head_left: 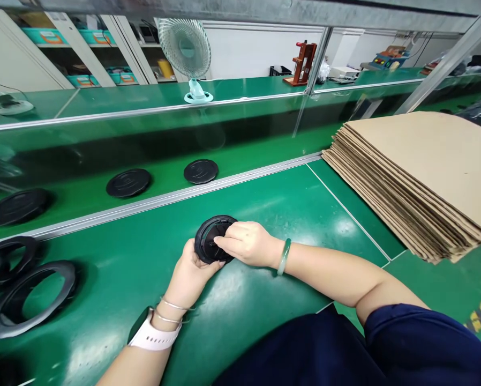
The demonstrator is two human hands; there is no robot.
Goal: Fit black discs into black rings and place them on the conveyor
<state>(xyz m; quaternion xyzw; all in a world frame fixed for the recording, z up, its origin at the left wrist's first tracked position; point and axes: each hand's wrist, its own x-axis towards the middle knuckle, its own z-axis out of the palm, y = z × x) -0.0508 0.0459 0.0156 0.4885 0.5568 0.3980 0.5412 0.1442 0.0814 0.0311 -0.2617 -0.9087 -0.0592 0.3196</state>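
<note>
One black round part [205, 235] is at the middle of the frame, over the green bench [272, 193]. The left hand [192, 274] holds it by the rim, fingers [189, 253] curved narrowly around the left edge, thumb along the bottom. The right hand [252, 245] has its fingers bunched together, tips at the part's inner face; whether they pinch anything small, I cannot tell.

At upper left, teal bins [50, 36] sit in a cabinet [80, 51], their contents hard to make out. A black crate [279, 71] stands right of top centre, its inside unclear. Black rings [68, 280] at left and stacked cardboard [425, 145] at right are partly cut off by the frame.
</note>
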